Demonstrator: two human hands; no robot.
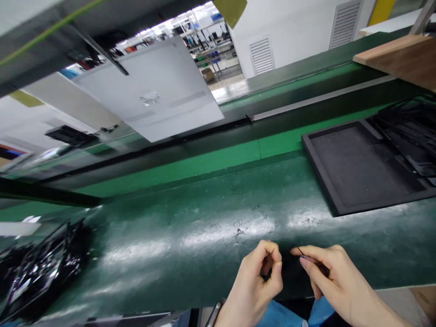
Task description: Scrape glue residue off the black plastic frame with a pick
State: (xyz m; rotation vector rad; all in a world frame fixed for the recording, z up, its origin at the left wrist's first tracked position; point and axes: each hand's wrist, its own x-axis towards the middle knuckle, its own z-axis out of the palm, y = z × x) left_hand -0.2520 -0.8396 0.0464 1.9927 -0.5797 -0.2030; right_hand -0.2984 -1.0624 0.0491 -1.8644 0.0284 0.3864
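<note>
My left hand [257,281] is at the lower middle of the head view, thumb and forefinger pressed together in a pinch. Whatever sits between those fingertips, if anything, is too small to make out. Just to its right, my right hand [335,272] grips a slim dark tool that looks like tweezers [310,260], its tip pointing left toward the left hand. A small gap separates the two hands. Beyond them, thin black thread-like scraps [240,232] lie on the green tabletop [153,263].
A dark shallow tray [364,168] lies at the right, with a heap of black strip-like parts [412,131] at its far side. Shiny black pieces [44,268] are piled at the left. A white board [150,95] stands behind the bench, and a wooden board [402,59] juts in upper right.
</note>
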